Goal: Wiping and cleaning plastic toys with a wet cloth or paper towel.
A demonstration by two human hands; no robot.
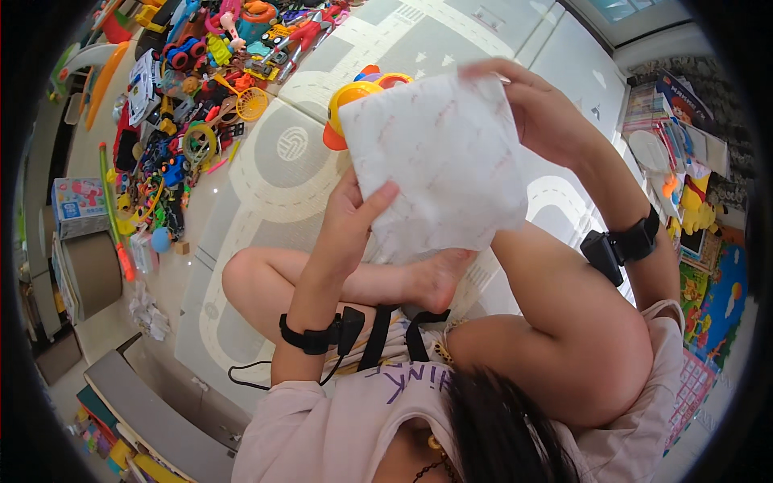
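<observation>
A white sheet, paper or thin cloth with faint pinkish print (438,163), is spread between my two hands above my crossed legs. My left hand (356,217) grips its left edge with the thumb on top. At the upper right corner, my right hand (525,102) holds the sheet, its fingertips partly blurred. Behind the upper left corner shows a yellow toy with an orange part (353,99), mostly hidden by the sheet. A bare foot (444,281) lies just below the lower edge.
Many plastic toys (223,66) are heaped on the floor at the upper left. A toy box (81,202) and crumpled white paper (148,311) lie at the left. Books and plush toys (697,199) line the right side. A grey road-pattern play mat (272,175) lies beneath me.
</observation>
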